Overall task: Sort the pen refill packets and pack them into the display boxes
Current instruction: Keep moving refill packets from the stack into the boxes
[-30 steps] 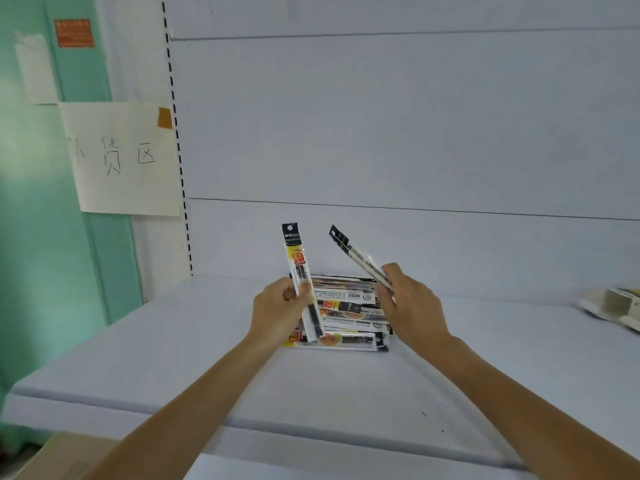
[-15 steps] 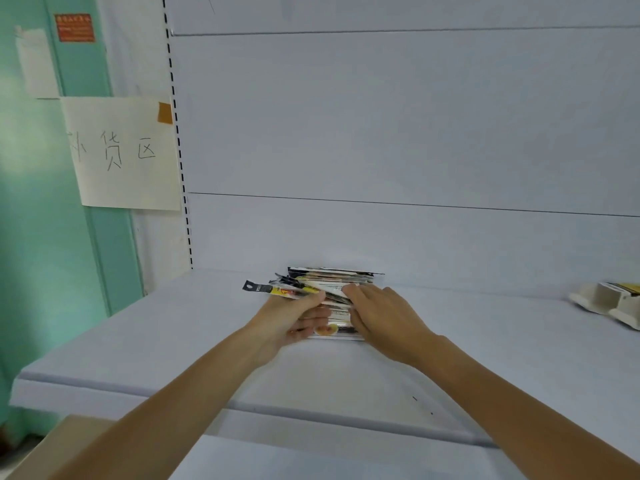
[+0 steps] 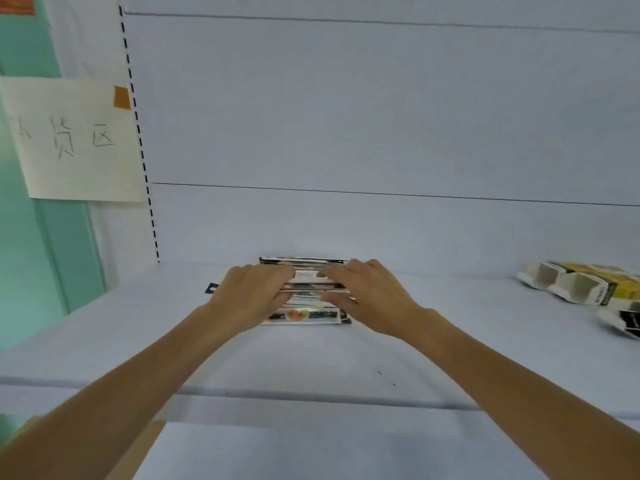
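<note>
Head view: packets (image 3: 304, 315) pressed under flat, spread left hand (image 3: 251, 294) & right hand (image 3: 363, 292); nothing gripped; boxes (image 3: 571, 284) seemingly unfilled.

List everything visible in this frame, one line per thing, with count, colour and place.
packets: one pile, count unclear, black, white and yellow print, middle of the shelf under both hands
loose packet end: one, black, sticking out left of the left hand
display boxes: at least two, white with yellow and black print, lying at the right edge of the shelf
shelf: one, pale grey-white, across the middle
back panel: pale grey-white, behind the shelf
paper sign: one, cream with handwriting, orange tape at its corner, left wall
wall: green, far left
left hand: flat on the pile
right hand: flat on the pile
</note>
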The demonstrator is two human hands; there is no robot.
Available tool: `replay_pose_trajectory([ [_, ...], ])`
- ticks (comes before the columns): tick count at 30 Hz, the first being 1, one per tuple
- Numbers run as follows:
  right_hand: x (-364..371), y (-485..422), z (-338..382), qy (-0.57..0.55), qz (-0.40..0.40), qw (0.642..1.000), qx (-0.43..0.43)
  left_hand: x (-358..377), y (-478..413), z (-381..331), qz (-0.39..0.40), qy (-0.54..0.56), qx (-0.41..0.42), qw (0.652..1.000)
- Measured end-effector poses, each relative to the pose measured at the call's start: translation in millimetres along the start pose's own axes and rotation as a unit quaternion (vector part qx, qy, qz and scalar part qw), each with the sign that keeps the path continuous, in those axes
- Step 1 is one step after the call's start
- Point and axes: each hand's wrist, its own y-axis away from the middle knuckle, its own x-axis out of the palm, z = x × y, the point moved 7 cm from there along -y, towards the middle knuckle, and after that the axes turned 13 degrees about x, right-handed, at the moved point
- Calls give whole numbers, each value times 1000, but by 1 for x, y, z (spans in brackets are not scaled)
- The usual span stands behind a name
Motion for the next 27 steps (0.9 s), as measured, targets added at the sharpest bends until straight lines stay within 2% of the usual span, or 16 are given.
replay_pose_trajectory([
  [2, -7, 8, -21, -131, 36, 987, 84, 5, 3, 5, 4, 10, -14, 1000],
  [3, -13, 11, -30, -212, 13, 970, 119, 7, 6, 9, 2, 12, -21, 1000],
  [5, -24, 10, -46, -345, -68, 916, 193, 9, 11, 15, -13, 29, -38, 999],
  [6, -20, 7, -47, -390, -75, 890, 222, 8, 11, 15, -19, 36, -44, 998],
  [7, -12, 2, -42, -413, -50, 877, 241, 8, 10, 15, -25, 36, -45, 998],
  [10, 19, -8, -1, -363, 78, 901, 225, 11, 7, 8, -30, -5, -31, 999],
  [13, 21, -13, 34, -252, 107, 955, 115, 15, 10, 12, 17, -63, -8, 998],
  [15, 18, -13, 38, -241, 113, 960, 85, 15, 14, 17, 5, -43, -9, 999],
  [17, 12, -9, 32, -286, 90, 948, 107, 11, 14, 16, -44, -15, -15, 999],
  [20, 6, -1, 17, -248, -8, 956, 156, 13, 8, -6, -82, 32, -9, 996],
  [23, 6, 6, -3, -208, -20, 960, 186, 29, -1, -18, -22, 135, -8, 991],
  [25, 9, 10, -19, -196, -24, 958, 210, 40, -5, -21, 21, 220, -23, 975],
  [27, 12, 16, -36, -218, -44, 940, 259, 43, -12, -32, 31, 214, -2, 976],
])
